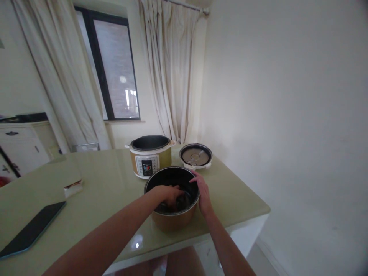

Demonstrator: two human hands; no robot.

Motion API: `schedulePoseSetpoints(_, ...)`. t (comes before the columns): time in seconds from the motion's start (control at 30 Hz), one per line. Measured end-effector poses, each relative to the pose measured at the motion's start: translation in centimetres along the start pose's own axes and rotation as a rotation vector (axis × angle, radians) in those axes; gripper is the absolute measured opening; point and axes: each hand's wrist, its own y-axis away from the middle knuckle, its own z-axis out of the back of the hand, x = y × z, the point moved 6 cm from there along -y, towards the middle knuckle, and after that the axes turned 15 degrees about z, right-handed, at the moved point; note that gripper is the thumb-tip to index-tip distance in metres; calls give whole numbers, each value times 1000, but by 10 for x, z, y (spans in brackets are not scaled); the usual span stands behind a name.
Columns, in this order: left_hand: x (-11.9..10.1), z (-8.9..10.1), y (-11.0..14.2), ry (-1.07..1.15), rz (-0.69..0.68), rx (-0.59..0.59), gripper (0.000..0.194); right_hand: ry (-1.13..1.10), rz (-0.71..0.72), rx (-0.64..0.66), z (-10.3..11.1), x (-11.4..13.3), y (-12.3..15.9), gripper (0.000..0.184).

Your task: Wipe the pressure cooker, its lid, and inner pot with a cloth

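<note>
A round inner pot [161, 180], gold outside and black inside, stands on the pale green table [109, 188] near its front edge. My left hand [172, 195] reaches down inside the pot with fingers curled against its dark bottom; what it grips is hidden. My right hand [202, 193] rests on the pot's right rim, fingers wrapped over the edge. Behind the pot stands an electric cooker [149, 157] with its cavity uncovered, and its lid [196, 155] lies upside down to the right.
A dark tablet [31, 230] lies at the table's left front, with a small white box [73, 187] beyond it. The table's right edge drops off close to the white wall. A white cabinet [20, 147] and curtained window stand behind.
</note>
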Motion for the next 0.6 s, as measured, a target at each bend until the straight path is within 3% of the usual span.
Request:
schedulePoseSetpoints(0.1,21,9,-5,-73,147,-149,90,-103,8,-91,-5,-8,2,58)
schedulePoseSetpoints(0.2,28,14,-10,-138,186,-194,86,-290,61,-249,-10,-16,6,55)
schedulePoseSetpoints(0.3,20,14,-12,-102,104,-127,85,-394,96,-353,-14,-20,9,53)
schedulePoseSetpoints(0.5,-18,-10,-8,56,-240,253,77,-384,147,-392,-15,-18,11,49)
schedulePoseSetpoints(0.6,-20,-16,-15,-3,-265,163,67,-346,136,-389,-15,-21,12,52)
